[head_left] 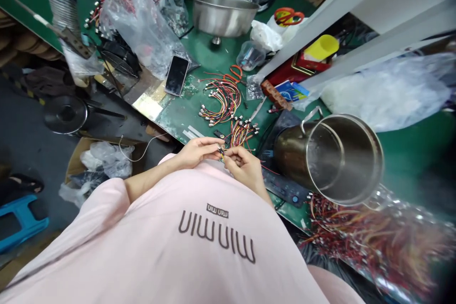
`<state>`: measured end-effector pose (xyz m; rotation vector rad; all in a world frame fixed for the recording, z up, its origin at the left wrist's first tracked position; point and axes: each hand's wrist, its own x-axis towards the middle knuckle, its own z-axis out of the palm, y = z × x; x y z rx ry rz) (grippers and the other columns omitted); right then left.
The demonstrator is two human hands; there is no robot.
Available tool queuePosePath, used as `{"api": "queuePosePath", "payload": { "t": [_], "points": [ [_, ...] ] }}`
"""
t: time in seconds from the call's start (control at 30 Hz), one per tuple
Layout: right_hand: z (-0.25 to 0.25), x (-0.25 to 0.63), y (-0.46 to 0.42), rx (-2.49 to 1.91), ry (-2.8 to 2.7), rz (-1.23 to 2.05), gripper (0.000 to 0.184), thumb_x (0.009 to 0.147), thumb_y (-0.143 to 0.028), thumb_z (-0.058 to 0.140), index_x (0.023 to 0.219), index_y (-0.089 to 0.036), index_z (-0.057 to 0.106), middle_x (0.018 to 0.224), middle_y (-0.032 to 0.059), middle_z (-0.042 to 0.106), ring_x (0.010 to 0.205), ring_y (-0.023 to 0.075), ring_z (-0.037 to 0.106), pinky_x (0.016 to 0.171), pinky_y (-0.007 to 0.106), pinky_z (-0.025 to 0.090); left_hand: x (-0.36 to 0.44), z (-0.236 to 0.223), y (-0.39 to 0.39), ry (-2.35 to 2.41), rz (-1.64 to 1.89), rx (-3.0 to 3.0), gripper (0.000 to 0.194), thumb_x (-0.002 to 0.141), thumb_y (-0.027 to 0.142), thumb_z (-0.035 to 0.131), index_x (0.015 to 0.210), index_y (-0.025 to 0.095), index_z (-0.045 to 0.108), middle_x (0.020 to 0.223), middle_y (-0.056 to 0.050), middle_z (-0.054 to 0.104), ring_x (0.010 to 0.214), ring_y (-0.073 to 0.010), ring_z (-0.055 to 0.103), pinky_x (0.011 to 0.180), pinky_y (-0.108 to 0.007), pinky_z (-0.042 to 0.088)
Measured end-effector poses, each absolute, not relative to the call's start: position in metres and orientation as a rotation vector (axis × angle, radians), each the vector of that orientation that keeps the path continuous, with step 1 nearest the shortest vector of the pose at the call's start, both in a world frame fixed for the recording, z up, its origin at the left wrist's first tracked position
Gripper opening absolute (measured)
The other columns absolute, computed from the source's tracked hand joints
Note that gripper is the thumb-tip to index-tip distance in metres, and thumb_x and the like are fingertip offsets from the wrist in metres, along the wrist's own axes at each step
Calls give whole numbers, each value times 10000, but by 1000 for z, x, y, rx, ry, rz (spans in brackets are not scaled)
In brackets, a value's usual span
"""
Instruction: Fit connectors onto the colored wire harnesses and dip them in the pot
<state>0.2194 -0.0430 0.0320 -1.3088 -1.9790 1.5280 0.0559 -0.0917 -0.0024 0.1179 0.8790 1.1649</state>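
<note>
A small wired connector (221, 152) is held in front of the torso, at the near edge of the green workbench (203, 57). It is gripped from both sides: its dark end is pinched between the fingertips of the left hand (200, 150), and its wires, one of them yellow, are pinched between thumb and forefinger of the right hand (245, 165). Both grips are closed (the exact contact under the left fingertips is partly hidden).

Just beyond the hands, near the same edge, a short bundle of wires (244, 133) is laid with its connectors pointing away. Farther in from the edge, a curved bundle of wires (224, 99) is noted, with an orange-handled tool (234, 74) just beside it. A phone (177, 76) is placed to the left of these, well apart from the hands. A metal bowl (224, 16) is seen toward the far edge. A tall metal pot (292, 154) is found to the right of the hands, near a heap of red wires (374, 242).
</note>
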Motion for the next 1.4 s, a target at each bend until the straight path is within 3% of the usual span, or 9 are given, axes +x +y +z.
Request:
{"api": "queuePosePath", "payload": {
  "t": [0.17,0.33,0.5,0.7,0.83,1.0,1.17,1.4],
  "points": [
    [27,213,-40,-1258,-2005,1396,63,758,-256,551,730,-199,552,635,-12,544,539,99,487,494,221,385,48,-1,-87,909,1152,173,420,571,318,861,936,143,748,818,-38,731,664,-111,678,725,-253,545],
    [21,207,-38,-1211,-2022,1277,59,760,-214,535,702,-201,530,615,-25,517,523,84,447,485,209,351,46,-2,-80,973,1107,210,451,550,345,865,933,139,745,735,-13,717,624,-98,652,743,-271,539],
    [19,208,-38,-1224,-1884,1443,44,820,-240,522,797,-205,537,608,-37,548,504,86,498,495,211,381,44,-3,-70,978,1127,212,409,549,352,862,874,141,733,642,8,679,597,-100,642,689,-259,536],
    [23,214,-35,-1294,-1896,1343,64,760,-243,616,771,-191,579,754,-3,561,586,86,530,511,207,414,43,0,-61,1022,1113,240,367,560,333,855,833,135,710,627,21,656,581,-99,630,663,-263,532],
    [23,213,-33,-1365,-1709,1502,75,795,-221,557,725,-194,548,657,-20,571,538,90,546,498,204,436,42,-1,-58,1013,1074,258,371,566,339,853,839,132,711,624,20,657,576,-99,636,647,-247,526],
    [27,212,-33,-1304,-1556,1709,26,842,-238,530,831,-214,532,581,-52,585,483,103,567,482,214,469,38,-3,-59,926,1002,242,376,595,351,841,859,116,716,617,1,661,558,-98,629,616,-232,520],
    [27,216,-32,-1275,-1750,1623,152,844,-180,475,801,-205,618,699,-17,623,535,101,614,529,231,512,34,-5,-60,878,1010,209,376,587,350,848,846,114,714,619,2,660,547,-93,622,604,-226,522],
    [30,220,-27,-1303,-1881,1556,76,785,-268,633,783,-195,657,831,20,632,589,114,626,548,249,526,43,-5,-64,958,1080,244,358,614,329,828,864,109,697,642,-2,671,569,-95,625,647,-254,521]
  ]
}}
